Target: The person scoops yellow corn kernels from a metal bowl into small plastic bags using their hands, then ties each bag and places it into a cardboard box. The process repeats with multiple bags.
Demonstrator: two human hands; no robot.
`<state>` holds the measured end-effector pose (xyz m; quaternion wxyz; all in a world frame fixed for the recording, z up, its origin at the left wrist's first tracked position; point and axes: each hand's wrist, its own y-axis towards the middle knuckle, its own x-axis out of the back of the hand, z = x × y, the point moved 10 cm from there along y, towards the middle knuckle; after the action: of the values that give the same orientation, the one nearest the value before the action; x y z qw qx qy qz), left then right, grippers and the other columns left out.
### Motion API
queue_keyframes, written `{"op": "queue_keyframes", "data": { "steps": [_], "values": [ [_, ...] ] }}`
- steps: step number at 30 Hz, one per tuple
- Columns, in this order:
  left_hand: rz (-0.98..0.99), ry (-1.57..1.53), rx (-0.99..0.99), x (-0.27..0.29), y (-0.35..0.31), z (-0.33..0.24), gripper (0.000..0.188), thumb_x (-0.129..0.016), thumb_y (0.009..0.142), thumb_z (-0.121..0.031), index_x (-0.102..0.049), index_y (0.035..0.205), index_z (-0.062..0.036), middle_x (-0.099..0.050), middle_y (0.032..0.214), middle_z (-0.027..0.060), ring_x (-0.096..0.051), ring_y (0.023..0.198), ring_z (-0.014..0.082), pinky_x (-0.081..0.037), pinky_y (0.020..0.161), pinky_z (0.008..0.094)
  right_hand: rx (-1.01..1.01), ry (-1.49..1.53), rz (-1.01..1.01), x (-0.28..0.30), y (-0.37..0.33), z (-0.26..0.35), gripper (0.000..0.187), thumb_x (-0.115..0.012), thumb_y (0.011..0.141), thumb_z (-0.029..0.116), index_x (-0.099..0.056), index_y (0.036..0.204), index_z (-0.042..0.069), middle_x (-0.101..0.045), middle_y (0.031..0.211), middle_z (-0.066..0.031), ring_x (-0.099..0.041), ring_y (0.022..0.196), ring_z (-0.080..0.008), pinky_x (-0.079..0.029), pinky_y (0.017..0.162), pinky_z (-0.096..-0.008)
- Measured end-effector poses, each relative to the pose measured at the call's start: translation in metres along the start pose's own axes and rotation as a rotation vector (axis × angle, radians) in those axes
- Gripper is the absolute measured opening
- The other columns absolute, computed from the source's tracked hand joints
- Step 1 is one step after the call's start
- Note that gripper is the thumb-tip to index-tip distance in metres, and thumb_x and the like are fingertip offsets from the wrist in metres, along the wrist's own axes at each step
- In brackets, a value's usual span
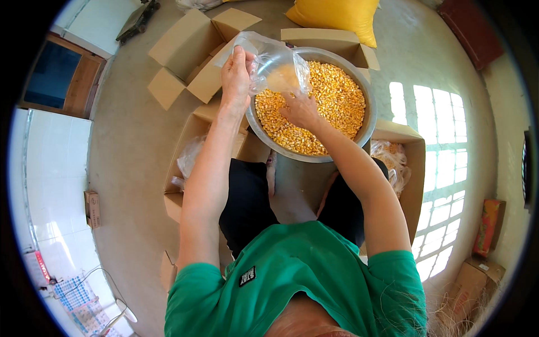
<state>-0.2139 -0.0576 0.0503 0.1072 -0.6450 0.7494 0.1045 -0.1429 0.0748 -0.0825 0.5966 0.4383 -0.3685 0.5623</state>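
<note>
My left hand (237, 73) is closed on the rim of a clear plastic bag (264, 53), holding it up over the far left side of a wide metal basin (371, 106). Loose yellow corn kernels (337, 92) fill much of the basin. A blurred yellowish patch shows through the bag's film. At the bag's lower edge, low over the kernels, is my right hand (302, 110). Its fingertips are partly hidden against the bag and the corn, so I cannot tell whether they grip anything.
Open cardboard boxes stand around the basin: one at the far left (179, 48), one behind (320, 38), one by my left leg (182, 146). The box at right (414, 160) holds filled clear bags (390, 163). A yellow sack (339, 17) lies beyond.
</note>
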Motion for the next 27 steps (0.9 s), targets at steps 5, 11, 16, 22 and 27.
{"op": "queue_keyframes", "data": {
  "steps": [5,11,16,22,27],
  "values": [
    [0.006,-0.083,0.148,-0.011,-0.008,0.013,0.036,-0.045,0.099,-0.039,-0.055,0.081,-0.0096,-0.047,0.06,-0.0032,-0.033,0.044,0.0054,-0.025,0.039,0.0211,0.175,0.017,-0.011,-0.01,-0.017,0.032,0.052,-0.059,0.083,0.042,-0.049,0.124,0.012,-0.049,0.12,-0.0173,-0.047,0.115,-0.0367,-0.045,0.092,-0.0468],
    [0.061,-0.117,0.264,-0.024,-0.012,0.032,0.035,-0.044,0.1,-0.039,-0.054,0.084,-0.0089,-0.045,0.06,-0.0032,-0.033,0.043,0.0066,-0.026,0.039,0.0213,0.298,-0.017,-0.003,-0.013,-0.036,0.038,0.042,-0.06,0.084,0.038,-0.052,0.115,0.012,-0.051,0.111,-0.012,-0.047,0.114,-0.0317,-0.045,0.086,-0.046],
    [0.017,-0.067,0.346,-0.026,-0.019,0.044,0.035,-0.044,0.1,-0.039,-0.054,0.084,-0.0098,-0.043,0.059,-0.0036,-0.033,0.043,0.0066,-0.026,0.039,0.0213,0.319,-0.023,0.058,-0.019,-0.048,0.032,0.032,-0.061,0.085,0.034,-0.054,0.1,0.007,-0.052,0.096,-0.016,-0.05,0.107,-0.0352,-0.045,0.084,-0.0445],
    [0.06,0.064,0.37,-0.032,-0.019,0.061,0.033,-0.044,0.099,-0.038,-0.054,0.084,-0.0105,-0.043,0.059,-0.0039,-0.033,0.043,0.0063,-0.025,0.038,0.0217,0.23,0.105,0.062,-0.055,-0.045,-0.005,0.026,-0.055,0.09,0.034,-0.054,0.1,0.01,-0.062,0.086,-0.0147,-0.061,0.077,-0.0375,-0.048,0.068,-0.0493],
    [0.091,0.152,0.366,-0.024,-0.015,0.072,0.033,-0.045,0.099,-0.038,-0.054,0.083,-0.0096,-0.042,0.06,-0.0037,-0.035,0.045,0.0066,-0.026,0.038,0.0217,0.269,-0.138,0.108,-0.051,-0.048,-0.007,0.02,-0.048,0.093,0.026,-0.06,0.095,0.009,-0.065,0.081,-0.0124,-0.064,0.076,-0.032,-0.05,0.063,-0.0454]
  ]
}}
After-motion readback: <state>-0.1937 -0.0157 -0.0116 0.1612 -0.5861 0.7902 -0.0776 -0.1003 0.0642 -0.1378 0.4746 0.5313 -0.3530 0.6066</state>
